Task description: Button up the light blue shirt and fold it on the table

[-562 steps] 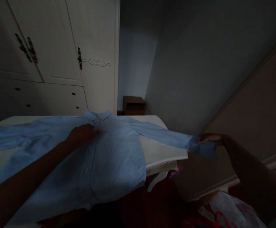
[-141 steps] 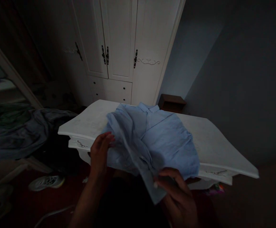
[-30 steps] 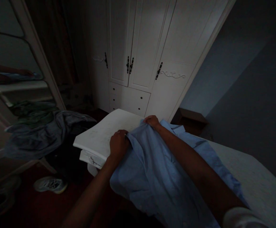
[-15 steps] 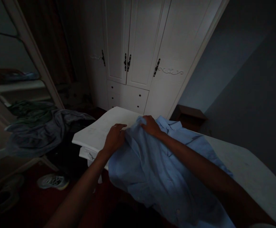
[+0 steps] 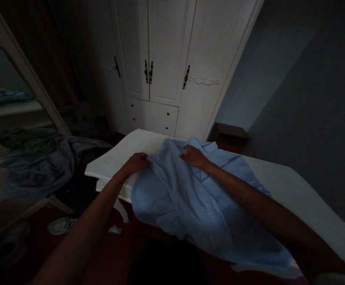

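Note:
A light blue button shirt [image 5: 196, 198] lies partly folded on a white table [image 5: 121, 152], its lower part hanging over the near edge. My left hand [image 5: 135, 162] rests at the shirt's left edge with fingers curled onto the cloth. My right hand [image 5: 193, 155] lies flat on the shirt just below its collar [image 5: 203, 145], fingers stretched out and pressing the fabric down.
A white wardrobe [image 5: 166, 67] with dark handles stands behind the table. A brown bedside cabinet [image 5: 230, 136] sits at the wall to the right. A pile of grey and green clothes [image 5: 41, 158] lies at the left, and a pale shoe [image 5: 61, 225] is on the dark floor.
Both hands have slid a little toward the collar and flattened on the shirt. The bunched fold at the left shoulder now lies smoother. The view has shifted slightly down and right.

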The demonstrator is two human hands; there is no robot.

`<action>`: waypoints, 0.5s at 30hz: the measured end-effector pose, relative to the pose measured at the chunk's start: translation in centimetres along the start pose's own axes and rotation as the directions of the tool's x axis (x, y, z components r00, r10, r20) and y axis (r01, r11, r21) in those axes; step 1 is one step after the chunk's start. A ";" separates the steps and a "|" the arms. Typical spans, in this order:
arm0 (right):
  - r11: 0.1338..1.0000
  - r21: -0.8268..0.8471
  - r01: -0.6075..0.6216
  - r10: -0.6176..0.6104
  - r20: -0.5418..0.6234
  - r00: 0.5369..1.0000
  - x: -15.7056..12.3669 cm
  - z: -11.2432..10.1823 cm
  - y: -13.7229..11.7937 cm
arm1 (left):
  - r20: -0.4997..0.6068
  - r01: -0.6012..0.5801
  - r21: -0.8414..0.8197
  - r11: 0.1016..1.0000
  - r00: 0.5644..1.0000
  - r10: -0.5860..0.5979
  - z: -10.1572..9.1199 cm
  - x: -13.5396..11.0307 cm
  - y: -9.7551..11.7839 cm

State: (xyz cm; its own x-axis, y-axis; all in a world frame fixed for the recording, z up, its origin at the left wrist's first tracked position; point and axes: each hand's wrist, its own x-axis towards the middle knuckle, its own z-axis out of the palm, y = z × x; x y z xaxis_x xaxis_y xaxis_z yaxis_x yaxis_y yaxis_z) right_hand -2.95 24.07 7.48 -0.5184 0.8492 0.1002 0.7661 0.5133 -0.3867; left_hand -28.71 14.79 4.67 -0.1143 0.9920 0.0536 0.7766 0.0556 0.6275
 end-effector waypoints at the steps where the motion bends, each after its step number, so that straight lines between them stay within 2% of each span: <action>1: 1.000 0.012 0.006 -0.006 -0.006 1.000 -1.3 -0.3 0.0 | 0.005 0.003 0.002 1.000 1.000 -0.003 0.0 -0.1 0.0; 3: 0.998 0.058 -0.006 0.005 0.016 1.000 -4.5 -0.9 0.2 | 0.000 -0.005 0.038 0.999 1.000 0.005 0.1 -0.2 0.1; 5: 0.984 0.174 -0.026 0.009 0.098 0.995 -8.2 -1.6 0.6 | -0.015 -0.029 0.088 0.996 0.999 0.030 0.3 -0.3 0.3; 7: 0.948 0.319 -0.016 -0.038 0.163 0.986 -12.5 -2.4 1.1 | -0.045 -0.035 0.110 0.993 0.998 0.040 0.5 -0.5 0.5; 9: 0.890 0.449 -0.076 -0.054 0.269 0.962 -16.9 -2.9 1.7 | -0.099 -0.007 0.109 0.994 0.995 0.017 0.8 -0.7 0.6; 10: 0.859 0.490 -0.149 -0.040 0.353 0.935 -19.0 -3.0 2.0 | -0.128 0.012 0.112 0.994 0.992 0.002 0.9 -0.8 0.7; 13: 0.760 0.556 -0.337 0.010 0.508 0.861 -24.9 -1.7 3.6 | -0.205 0.078 0.147 0.986 0.978 -0.046 1.5 -1.0 1.0; 14: 0.745 0.550 -0.376 0.048 0.518 0.854 -26.5 -0.7 4.3 | -0.226 0.100 0.168 0.981 0.972 -0.061 1.7 -1.0 1.2; 15: 0.740 0.557 -0.377 0.086 0.477 0.874 -28.1 0.6 5.1 | -0.242 0.126 0.188 0.974 0.967 -0.078 1.8 -1.0 1.4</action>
State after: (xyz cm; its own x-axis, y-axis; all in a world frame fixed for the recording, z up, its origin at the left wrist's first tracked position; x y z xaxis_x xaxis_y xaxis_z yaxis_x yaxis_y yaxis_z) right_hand 15.25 2.74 2.15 -0.5688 0.7277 -0.3833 0.5509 -0.0090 -0.8345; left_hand -26.37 14.04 4.10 -0.3212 0.9275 0.1913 0.8588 0.2002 0.4715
